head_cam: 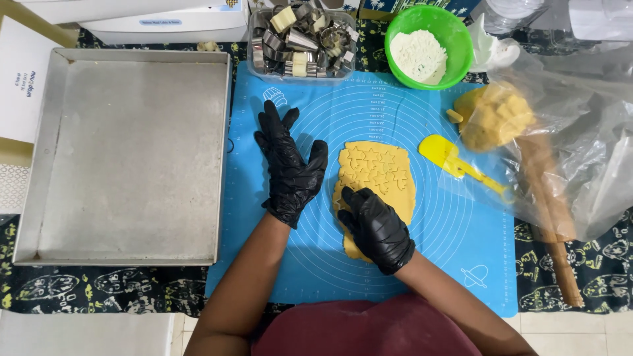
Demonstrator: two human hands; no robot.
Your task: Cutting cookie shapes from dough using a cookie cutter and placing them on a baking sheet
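Rolled yellow dough sheet (pixel 377 173) lies mid blue silicone mat (pixel 428 264) on the desk, star outlines pressed into its upper half. Right hand (pixel 376 227), black glove, pressed down on the dough's lower-left part, grip curled together over sth small underneath; can't tell what, hidden by the fingers. Left hand (pixel 290 165), also gloved, just beside the dough's left edge, grip spread apart, fingers splayed, palm toward the dough, holding nothing.

Around it:
- Big square metal baking tray (pixel 39 165) left of the mat, its right rim overlapping the mat edge, near the left hand.
- Clear tub of metal cookie cutters (pixel 303 39) at the mat's top edge, above the left hand.
- Green bowl (pixel 455 33) w/ white flour, top right of the mat, well apart from both hands.
- Yellow spatula (pixel 448 158) right of the dough, near but not touching it.
- Lump of spare dough (pixel 494 115) inside a clear plastic bag (pixel 580 151), right side; bag spreads over the mat's right edge and covers part of a wooden rolling pin (pixel 560 257).
- White boxes (pixel 165 23) along the top left, behind the tray.

Patterned black cloth (pixel 593 264) under everything. Dark red garment at bottom edge.
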